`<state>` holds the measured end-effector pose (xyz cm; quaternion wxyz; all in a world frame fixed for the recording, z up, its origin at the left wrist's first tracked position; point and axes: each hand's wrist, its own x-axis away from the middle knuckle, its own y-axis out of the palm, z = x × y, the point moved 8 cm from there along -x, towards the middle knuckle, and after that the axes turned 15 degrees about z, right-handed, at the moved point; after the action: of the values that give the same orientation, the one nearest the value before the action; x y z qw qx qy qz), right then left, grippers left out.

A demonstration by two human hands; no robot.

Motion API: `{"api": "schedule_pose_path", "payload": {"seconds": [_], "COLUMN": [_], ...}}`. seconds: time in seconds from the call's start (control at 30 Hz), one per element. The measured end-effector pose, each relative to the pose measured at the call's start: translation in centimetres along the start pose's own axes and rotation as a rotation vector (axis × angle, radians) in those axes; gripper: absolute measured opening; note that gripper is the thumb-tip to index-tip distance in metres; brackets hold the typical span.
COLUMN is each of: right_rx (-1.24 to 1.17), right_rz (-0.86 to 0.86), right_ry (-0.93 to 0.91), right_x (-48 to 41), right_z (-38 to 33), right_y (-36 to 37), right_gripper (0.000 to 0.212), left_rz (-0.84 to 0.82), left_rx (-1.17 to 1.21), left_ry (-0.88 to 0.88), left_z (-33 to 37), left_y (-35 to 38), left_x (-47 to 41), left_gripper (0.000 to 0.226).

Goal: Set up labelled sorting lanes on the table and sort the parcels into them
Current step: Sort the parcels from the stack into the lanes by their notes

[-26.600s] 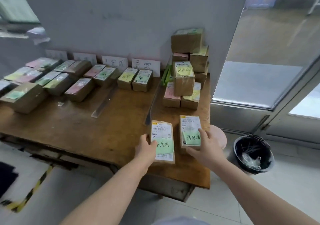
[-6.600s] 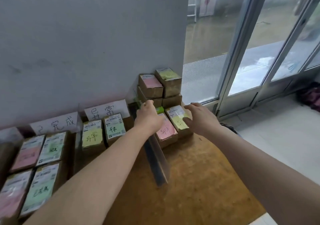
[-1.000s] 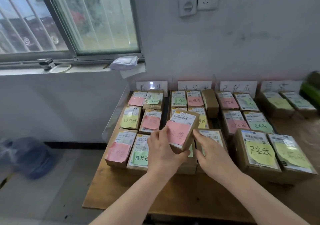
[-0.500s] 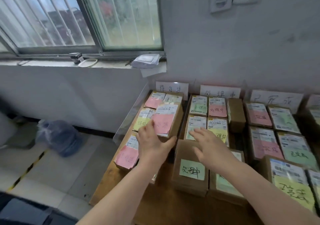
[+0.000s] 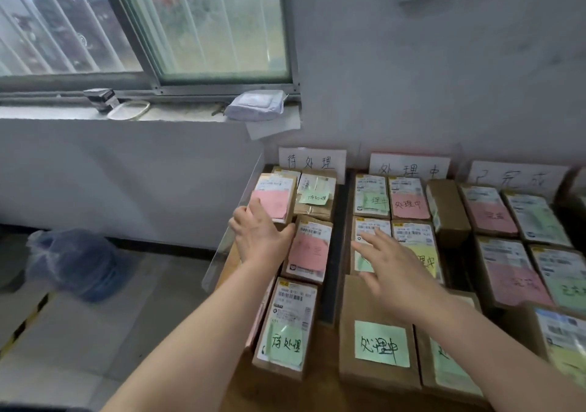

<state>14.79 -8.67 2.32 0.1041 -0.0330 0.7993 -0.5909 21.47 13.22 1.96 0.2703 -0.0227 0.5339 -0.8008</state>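
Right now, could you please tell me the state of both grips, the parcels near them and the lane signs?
left grip, curled round the held parcel's near end.
held parcel, pink note up, at the back of the left lane.
right grip, open, fingers spread over the middle lane.
front left-lane parcel, lying flat, green note up.
plain brown parcel, turned on its side.
lane signs, upright against the wall.

Parcel depot: labelled parcels, lane signs
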Motion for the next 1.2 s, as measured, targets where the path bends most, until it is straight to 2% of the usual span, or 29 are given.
{"api": "schedule_pose_path", "payload": {"seconds": [0.07, 0.17, 0.27, 0.4, 0.63, 0.77, 0.97, 1.07, 1.2], "right_rx": [0.0, 0.028, 0.036, 0.057, 0.129, 0.175, 0.198, 0.208, 0.208], "right_rz": [0.003, 0.012, 0.021, 0.03, 0.018, 0.039, 0.081, 0.125, 0.134], "right_ry": [0.037, 0.07, 0.09, 0.094, 0.152, 0.22, 0.38, 0.445, 0.569], "right_x": [-0.2, -0.4, -0.7, -1.0, 0.9, 3.9, 10.7, 15.3, 23.2], "right_z": [0.0, -0.3, -1.2, -2.5, -1.6, 0.9, 7.0, 10.1, 15.9], "right_y": [0.2, 0.3, 0.5, 0.8, 0.5, -1.9, -5.7, -8.3, -11.7], "right_gripper": [0.059, 0.059, 0.058, 0.059, 0.059, 0.058, 0.058, 0.056, 0.058], "left_rz": [0.007, -0.05, -0.1, -0.1, -0.184, -0.262, -0.339, -0.388, -0.459], "left_rx": [-0.069, -0.277, -0.346, -0.278, -0.146, -0.067, 0.048, 0.04, 0.033], "left_ry": [0.07, 0.212, 0.287, 0.319, 0.497, 0.607, 0.813, 0.923, 0.977], "left_z": [0.1, 0.0, -0.5, -0.1, 5.3, 9.5, 18.1, 21.9, 26.5], "left_y": [0.9, 2.3, 3.1, 2.6, 1.9, 1.7, 0.5, 0.3, -0.3], "left_x": [-1.4, -2.1, -2.2, -2.5, -0.3, 2.6, 10.4, 15.7, 24.0], "left_gripper": [0.083, 0.065, 0.062, 0.067, 0.042, 0.039, 0.044, 0.038, 0.033]}}
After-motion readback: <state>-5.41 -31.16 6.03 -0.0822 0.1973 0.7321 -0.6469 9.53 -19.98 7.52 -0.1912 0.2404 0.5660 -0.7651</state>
